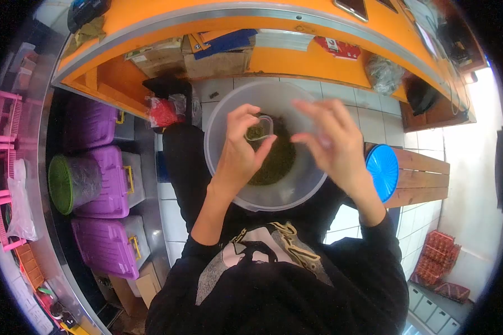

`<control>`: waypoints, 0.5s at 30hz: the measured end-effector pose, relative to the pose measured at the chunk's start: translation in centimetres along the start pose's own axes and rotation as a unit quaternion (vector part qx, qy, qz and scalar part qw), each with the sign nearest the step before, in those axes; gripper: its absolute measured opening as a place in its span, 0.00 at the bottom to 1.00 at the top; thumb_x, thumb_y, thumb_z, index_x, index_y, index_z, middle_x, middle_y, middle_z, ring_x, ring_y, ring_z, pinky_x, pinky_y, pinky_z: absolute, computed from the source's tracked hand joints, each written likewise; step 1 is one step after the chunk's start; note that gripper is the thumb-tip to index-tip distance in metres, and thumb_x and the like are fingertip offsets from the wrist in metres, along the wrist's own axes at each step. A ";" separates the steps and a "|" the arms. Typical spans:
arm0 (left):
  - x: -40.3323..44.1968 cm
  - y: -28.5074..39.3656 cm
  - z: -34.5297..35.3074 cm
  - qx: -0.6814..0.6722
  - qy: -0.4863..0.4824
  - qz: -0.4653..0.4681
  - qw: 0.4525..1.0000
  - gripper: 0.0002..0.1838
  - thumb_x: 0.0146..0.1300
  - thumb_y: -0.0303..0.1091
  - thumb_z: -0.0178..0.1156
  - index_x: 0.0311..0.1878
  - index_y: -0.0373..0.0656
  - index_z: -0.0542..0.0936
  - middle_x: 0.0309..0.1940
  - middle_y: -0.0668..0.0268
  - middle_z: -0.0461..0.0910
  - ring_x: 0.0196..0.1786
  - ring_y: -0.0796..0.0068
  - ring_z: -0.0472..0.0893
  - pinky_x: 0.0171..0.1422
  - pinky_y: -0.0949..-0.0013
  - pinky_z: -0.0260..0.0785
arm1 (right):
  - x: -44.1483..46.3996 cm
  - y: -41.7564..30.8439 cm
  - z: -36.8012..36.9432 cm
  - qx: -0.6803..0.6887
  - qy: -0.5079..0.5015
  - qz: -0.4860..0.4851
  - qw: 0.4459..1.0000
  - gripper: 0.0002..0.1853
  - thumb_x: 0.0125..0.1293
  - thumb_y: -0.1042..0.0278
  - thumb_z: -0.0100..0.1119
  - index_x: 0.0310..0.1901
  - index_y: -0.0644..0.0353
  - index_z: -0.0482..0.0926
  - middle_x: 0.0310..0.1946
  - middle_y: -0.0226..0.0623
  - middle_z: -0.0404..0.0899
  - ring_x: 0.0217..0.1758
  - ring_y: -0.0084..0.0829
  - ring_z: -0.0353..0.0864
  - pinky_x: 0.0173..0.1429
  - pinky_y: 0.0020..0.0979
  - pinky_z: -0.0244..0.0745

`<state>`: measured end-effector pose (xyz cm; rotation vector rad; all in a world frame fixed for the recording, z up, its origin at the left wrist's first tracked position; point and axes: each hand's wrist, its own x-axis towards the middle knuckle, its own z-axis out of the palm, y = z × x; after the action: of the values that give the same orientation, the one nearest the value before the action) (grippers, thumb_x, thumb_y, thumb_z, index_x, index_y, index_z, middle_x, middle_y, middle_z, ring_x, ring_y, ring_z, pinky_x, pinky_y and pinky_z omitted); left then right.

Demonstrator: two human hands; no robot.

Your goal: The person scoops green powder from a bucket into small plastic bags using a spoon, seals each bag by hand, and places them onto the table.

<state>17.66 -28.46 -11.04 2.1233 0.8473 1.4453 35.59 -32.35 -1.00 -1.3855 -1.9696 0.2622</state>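
Observation:
My left hand (237, 151) holds a small clear container (269, 127) between thumb and fingers, with some green-brown stuff visible in it. Below it stands a large translucent tub (221, 106), with loose green-brown material (279, 162) at its bottom. Over the tub's right side, my right hand (332, 139) is raised with thumb and fingers apart, slightly blurred, and nothing shows between them. The two hands do not touch each other.
A wooden bench (425, 176) with a blue lid (382, 172) is on the right. Purple-lidded boxes (103, 181) and a green-rimmed bin (61, 184) stand at the left. An orange counter (223, 14) spans the front, with boxes (215, 64) beneath.

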 end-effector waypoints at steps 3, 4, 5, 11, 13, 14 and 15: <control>0.0 0.7 -0.3 0.025 -0.007 0.006 1.000 0.32 0.48 0.21 0.71 0.52 0.43 0.63 0.51 0.51 0.68 0.49 0.61 0.76 0.54 0.63 0.71 | -0.8 0.5 2.1 0.004 -0.112 -0.027 0.993 0.16 0.56 0.69 0.66 0.48 0.52 0.79 0.35 0.38 0.74 0.33 0.45 0.80 0.35 0.39 0.76; 0.1 0.9 -0.5 0.022 -0.007 0.001 1.000 0.28 0.46 0.22 0.73 0.49 0.42 0.67 0.51 0.53 0.69 0.49 0.61 0.76 0.53 0.63 0.71 | -0.8 1.0 2.6 -0.028 -0.145 -0.039 0.988 0.15 0.56 0.70 0.65 0.47 0.52 0.79 0.34 0.38 0.74 0.33 0.45 0.80 0.34 0.40 0.76; 0.2 1.3 -0.9 0.045 -0.004 -0.031 0.998 0.23 0.44 0.23 0.74 0.43 0.39 0.73 0.46 0.54 0.73 0.47 0.62 0.78 0.51 0.64 0.72 | -0.7 1.5 2.6 -0.028 -0.143 -0.041 0.988 0.15 0.56 0.70 0.65 0.47 0.52 0.79 0.34 0.38 0.74 0.33 0.45 0.80 0.34 0.40 0.76; -0.8 0.8 -2.0 -0.182 0.021 -0.208 0.961 0.15 0.53 0.16 0.67 0.44 0.36 0.75 0.36 0.60 0.81 0.41 0.72 0.82 0.49 0.72 0.74 | -1.0 2.1 2.8 0.133 -0.066 -0.023 0.989 0.09 0.54 0.80 0.63 0.38 0.59 0.81 0.35 0.38 0.78 0.32 0.39 0.81 0.37 0.32 0.77; -0.5 1.4 -1.8 -0.277 0.073 -0.282 0.916 0.14 0.55 0.18 0.66 0.43 0.35 0.75 0.37 0.59 0.82 0.42 0.72 0.82 0.50 0.71 0.74 | -1.4 1.7 3.4 0.191 0.027 0.027 0.981 0.07 0.54 0.83 0.63 0.35 0.63 0.81 0.33 0.38 0.81 0.33 0.31 0.82 0.38 0.27 0.75; -0.3 1.5 -1.9 -0.293 0.075 -0.286 0.909 0.16 0.57 0.17 0.65 0.45 0.35 0.71 0.38 0.59 0.82 0.43 0.73 0.82 0.51 0.71 0.74 | -1.7 1.7 3.8 0.190 0.027 0.027 0.981 0.07 0.54 0.83 0.63 0.35 0.63 0.81 0.33 0.38 0.81 0.33 0.31 0.82 0.38 0.27 0.75; -0.2 1.6 -1.8 -0.308 0.076 -0.290 0.903 0.18 0.58 0.16 0.63 0.48 0.36 0.67 0.38 0.59 0.81 0.45 0.74 0.81 0.52 0.71 0.74 | -2.2 1.7 4.3 0.217 0.055 0.068 0.972 0.08 0.54 0.83 0.63 0.36 0.63 0.81 0.32 0.38 0.81 0.33 0.29 0.82 0.38 0.26 0.74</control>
<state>16.30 -29.77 -9.47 1.1713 0.8353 1.3224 34.50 -32.63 -6.02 -1.2174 -1.6067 0.6257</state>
